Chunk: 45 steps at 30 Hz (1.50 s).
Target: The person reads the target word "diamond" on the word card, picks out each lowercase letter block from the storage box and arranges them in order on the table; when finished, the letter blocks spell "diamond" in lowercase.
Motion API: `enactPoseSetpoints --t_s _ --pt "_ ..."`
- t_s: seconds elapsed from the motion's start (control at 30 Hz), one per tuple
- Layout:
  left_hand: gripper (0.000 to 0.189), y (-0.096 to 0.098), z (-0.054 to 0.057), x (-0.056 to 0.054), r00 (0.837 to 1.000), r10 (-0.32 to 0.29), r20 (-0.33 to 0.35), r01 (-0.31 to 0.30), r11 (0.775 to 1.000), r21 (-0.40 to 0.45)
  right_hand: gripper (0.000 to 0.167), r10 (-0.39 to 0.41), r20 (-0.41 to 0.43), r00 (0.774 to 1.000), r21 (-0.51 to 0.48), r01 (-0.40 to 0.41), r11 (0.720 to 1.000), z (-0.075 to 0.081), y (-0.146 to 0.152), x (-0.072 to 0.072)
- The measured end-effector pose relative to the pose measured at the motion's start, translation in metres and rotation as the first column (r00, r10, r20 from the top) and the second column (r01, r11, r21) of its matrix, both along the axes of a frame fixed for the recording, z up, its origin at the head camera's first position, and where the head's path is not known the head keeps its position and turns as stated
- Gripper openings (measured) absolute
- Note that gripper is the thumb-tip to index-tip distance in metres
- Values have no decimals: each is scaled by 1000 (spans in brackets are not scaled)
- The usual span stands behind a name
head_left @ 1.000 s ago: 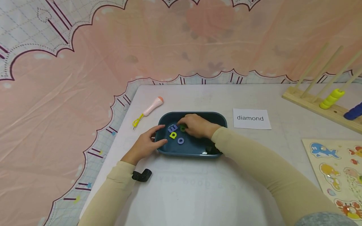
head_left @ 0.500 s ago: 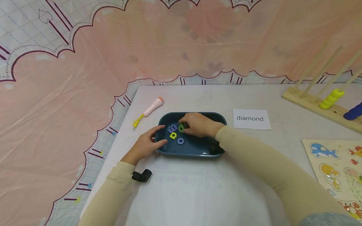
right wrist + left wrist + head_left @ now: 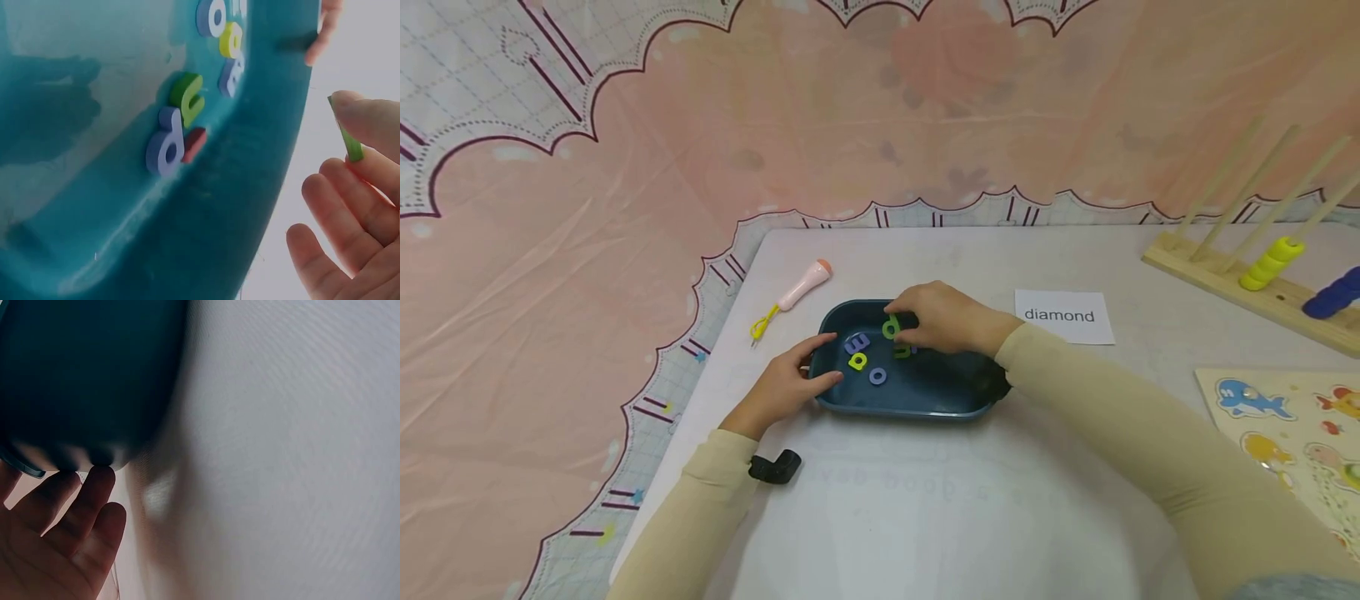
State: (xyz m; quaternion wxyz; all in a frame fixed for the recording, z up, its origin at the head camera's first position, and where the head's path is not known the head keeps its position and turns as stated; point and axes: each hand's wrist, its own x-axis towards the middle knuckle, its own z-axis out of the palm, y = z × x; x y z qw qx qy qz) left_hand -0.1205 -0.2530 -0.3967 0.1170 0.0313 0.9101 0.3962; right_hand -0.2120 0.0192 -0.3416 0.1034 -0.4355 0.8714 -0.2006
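Note:
My left hand [image 3: 784, 377] holds the left end of a dark blue tray [image 3: 917, 410], thumb and forefinger over the rim. Other fingers touch its outer wall [image 3: 94, 394] in the left wrist view. My right hand [image 3: 951, 321] pinches a green letter [image 3: 891, 327] between thumb and fingertips, above the tray's far side; the right wrist view shows this green letter [image 3: 350, 140] edge-on. Inside lie a purple m [image 3: 857, 343], a yellow letter [image 3: 858, 362] and a purple o [image 3: 877, 377]. Beneath my right hand sit a green n [image 3: 187, 99], a purple ringed letter [image 3: 165, 147] and a red piece [image 3: 194, 145].
A white card [image 3: 1063, 317] reading "diamond" lies right of the tray. Behind its left end is a pink toy microphone [image 3: 805, 283] with a yellow cord end. A wooden bead rack [image 3: 1217, 267] and an animal puzzle board [image 3: 1262, 425] stand at the right.
My right hand has lifted up and to the right with the green letter, uncovering the green n below. The left hand stays on the tray's end.

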Motion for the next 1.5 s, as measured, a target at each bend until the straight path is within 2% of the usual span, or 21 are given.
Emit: enactPoseSetpoints --t_s 0.47,0.77,1.0,1.23,1.33,1.5 --pt "69 -2 -3 0 1000 6 19 -6 1000 -2 45 -93 -55 994 -95 87 992 13 59 9" --pt "69 -1 -4 0 1000 14 16 -14 1000 1 47 -219 -41 975 -117 213 970 8 101 18" --pt "69 0 -4 -1 1000 18 15 -18 1000 2 45 -319 5 948 -140 316 938 -5 133 24" --pt "69 0 -5 -1 1000 18 17 -18 1000 -3 46 -383 44 923 -138 386 912 -22 152 26" --pt "69 0 -6 -1 1000 17 17 -17 1000 -6 45 -394 45 918 -122 396 910 -28 157 27" --pt "69 -1 -7 -2 1000 19 17 -19 1000 -5 42 -379 35 925 -123 380 917 -40 163 24"
